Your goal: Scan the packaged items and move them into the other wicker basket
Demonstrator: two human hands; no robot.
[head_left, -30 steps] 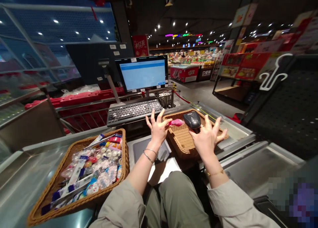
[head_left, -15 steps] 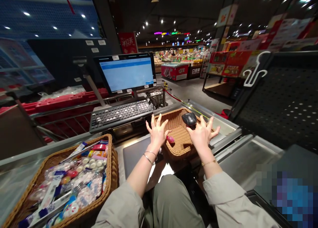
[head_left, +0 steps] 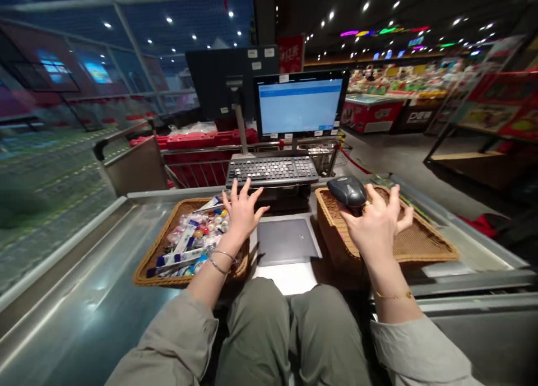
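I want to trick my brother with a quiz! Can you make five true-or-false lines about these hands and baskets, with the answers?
1. The right hand holds a black scanner. True.
2. The left hand is a tight fist. False: it is open.
3. The left basket has many small wrapped goods in it. True.
4. The monitor screen is black. False: it is lit, mostly pale blue.
5. The keyboard lies inside the right basket. False: it is in front of the screen.
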